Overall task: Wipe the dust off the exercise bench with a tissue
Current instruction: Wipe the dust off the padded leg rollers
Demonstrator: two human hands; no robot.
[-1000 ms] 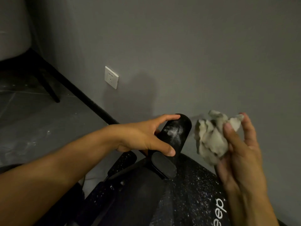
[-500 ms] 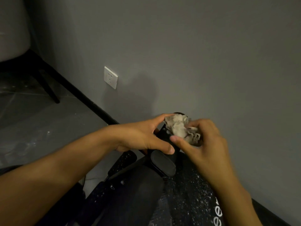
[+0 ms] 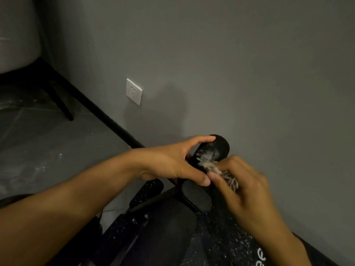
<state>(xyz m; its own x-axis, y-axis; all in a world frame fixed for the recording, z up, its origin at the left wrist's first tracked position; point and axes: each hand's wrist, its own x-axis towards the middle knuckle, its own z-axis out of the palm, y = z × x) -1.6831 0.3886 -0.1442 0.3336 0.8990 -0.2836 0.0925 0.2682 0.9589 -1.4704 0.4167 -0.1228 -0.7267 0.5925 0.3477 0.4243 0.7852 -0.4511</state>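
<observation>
Tissue on bench roller, mid-wipe.
Pinched in right hand; left hand grips roller; dusty end lies just beyond tissue.

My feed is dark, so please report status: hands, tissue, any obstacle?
Left hand grips the black roller pad. Right hand pinches the crumpled tissue, pressed on the pad. Dust streaks show above the tissue. Nothing in the way.

Far end of exercise bench: left hand on roller pad left side, right hand on its right side, tissue between them on the pad. Wall socket on the wall behind, to the left.
</observation>
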